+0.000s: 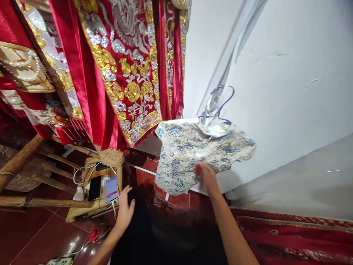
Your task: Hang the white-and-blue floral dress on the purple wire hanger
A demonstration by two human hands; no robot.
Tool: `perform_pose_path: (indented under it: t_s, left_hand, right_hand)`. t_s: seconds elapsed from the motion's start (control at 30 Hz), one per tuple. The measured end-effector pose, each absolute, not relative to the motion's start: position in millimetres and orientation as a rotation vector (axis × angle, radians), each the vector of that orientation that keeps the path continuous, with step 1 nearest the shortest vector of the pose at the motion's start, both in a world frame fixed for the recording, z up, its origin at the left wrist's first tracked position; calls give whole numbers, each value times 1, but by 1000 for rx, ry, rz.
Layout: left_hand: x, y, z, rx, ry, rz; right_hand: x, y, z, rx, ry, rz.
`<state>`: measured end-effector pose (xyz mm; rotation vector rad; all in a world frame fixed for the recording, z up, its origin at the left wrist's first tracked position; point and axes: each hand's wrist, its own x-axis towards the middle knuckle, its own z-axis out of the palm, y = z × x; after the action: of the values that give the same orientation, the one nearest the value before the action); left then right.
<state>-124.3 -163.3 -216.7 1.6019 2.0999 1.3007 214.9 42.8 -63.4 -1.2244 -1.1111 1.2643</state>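
A floral shirt (180, 156), white with blue and yellowish print, hangs on a purple wire hanger (220, 110) from a pole (231, 48) against the white wall. My right hand (206, 176) is at the lower front of the shirt, its fingertips blurred against the cloth. Whether they grip the fabric cannot be made out. Over my dark-clothed leg, my left hand (125, 209) is open with fingers apart and holds nothing. Just left of it, a phone with a lit screen (111, 191) and a dark phone (95, 187) lie on a small bamboo stool (79, 213).
Red costumes (132, 73) with gold and silver sequins hang at upper left. Bamboo poles (55, 201) stand left of the stool. A power strip (60, 260) and cables lie on the red tiled floor (35, 235). Red fabric (298, 235) lies at lower right.
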Motion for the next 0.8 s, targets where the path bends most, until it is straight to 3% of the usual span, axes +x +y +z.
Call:
perform_pose_path:
  t_s: [0.17, 0.33, 0.57, 0.8]
  left_hand:
    - [-27, -71, -52, 1904, 1444, 1564]
    - [28, 20, 92, 2202, 1071, 1692]
    - [54, 47, 117, 2321, 1191, 1507]
    - [44, 5, 153, 1972, 1007, 1859]
  right_hand:
    - [191, 80, 76, -1049, -1258, 1043]
    - [190, 71, 105, -1005, -1268, 1051]
    - [196, 60, 114, -901, -1383, 991]
    - [197, 28, 78, -981, -1450, 1060]
